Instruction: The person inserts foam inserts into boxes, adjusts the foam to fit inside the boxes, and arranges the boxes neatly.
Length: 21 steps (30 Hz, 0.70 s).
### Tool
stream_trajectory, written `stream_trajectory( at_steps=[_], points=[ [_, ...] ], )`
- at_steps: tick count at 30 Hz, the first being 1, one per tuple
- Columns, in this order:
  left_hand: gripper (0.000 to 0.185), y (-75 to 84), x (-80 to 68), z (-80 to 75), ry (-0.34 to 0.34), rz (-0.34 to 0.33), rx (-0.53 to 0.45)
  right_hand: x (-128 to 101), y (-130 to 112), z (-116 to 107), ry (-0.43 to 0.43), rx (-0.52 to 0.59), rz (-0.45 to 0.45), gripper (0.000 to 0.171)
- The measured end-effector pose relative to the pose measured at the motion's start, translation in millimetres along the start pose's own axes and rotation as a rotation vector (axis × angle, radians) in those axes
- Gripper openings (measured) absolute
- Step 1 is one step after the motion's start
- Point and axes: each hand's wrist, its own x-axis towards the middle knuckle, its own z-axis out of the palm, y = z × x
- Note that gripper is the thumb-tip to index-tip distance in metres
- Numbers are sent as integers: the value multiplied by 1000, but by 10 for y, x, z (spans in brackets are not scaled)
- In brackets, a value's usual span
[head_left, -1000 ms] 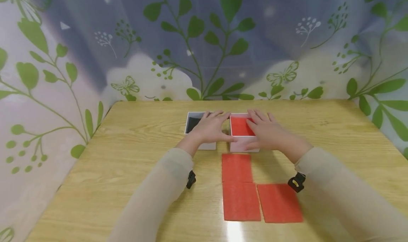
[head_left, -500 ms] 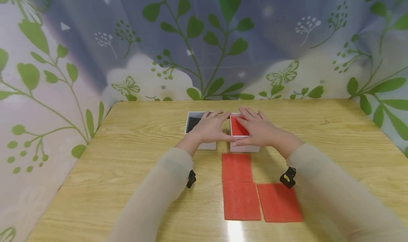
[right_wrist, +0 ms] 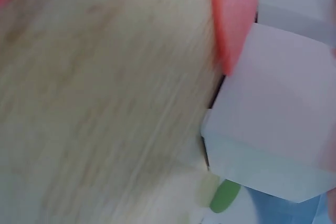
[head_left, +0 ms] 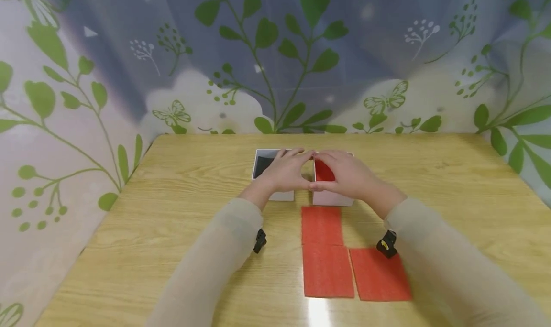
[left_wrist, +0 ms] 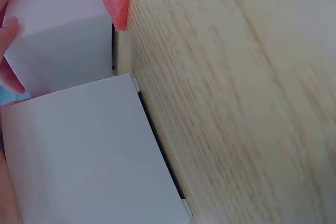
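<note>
My left hand [head_left: 284, 174] lies over the left white box [head_left: 281, 196], which has a dark piece [head_left: 261, 165] inside. Its thumb and fingers spread right, to the near side of the other box. Over that right white box [head_left: 331, 199], lined or filled with red [head_left: 324, 170], my right hand [head_left: 350, 174] reaches left. Thumb meets thumb above the gap between the boxes, and the fingertips come together farther back. Neither hand shows a held thing. The left wrist view shows the plain wall of a box [left_wrist: 89, 156]; the right wrist view shows another [right_wrist: 283, 93].
In front of the right box lie three flat red squares: one close to it [head_left: 322, 225], one below that [head_left: 328, 272], one to the right [head_left: 380, 275]. The wooden table [head_left: 172, 212] ends at a leaf-patterned curtain [head_left: 241, 54]. Black cameras hang from both wrists.
My right hand has moved left across the right box until its thumb and fingers meet the left hand's. The left hand, boxes and red squares hold their places.
</note>
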Motion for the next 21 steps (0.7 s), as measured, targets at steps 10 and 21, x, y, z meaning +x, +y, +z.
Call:
stream_trajectory(
  at_steps=[10, 21],
  points=[
    [97, 9, -39, -29, 2, -15, -15, 26, 12, 18, -54, -4, -44, 70],
    [94, 41, -37, -29, -11, -14, -8, -27, 56, 39, -30, -17, -130, 59]
  ],
)
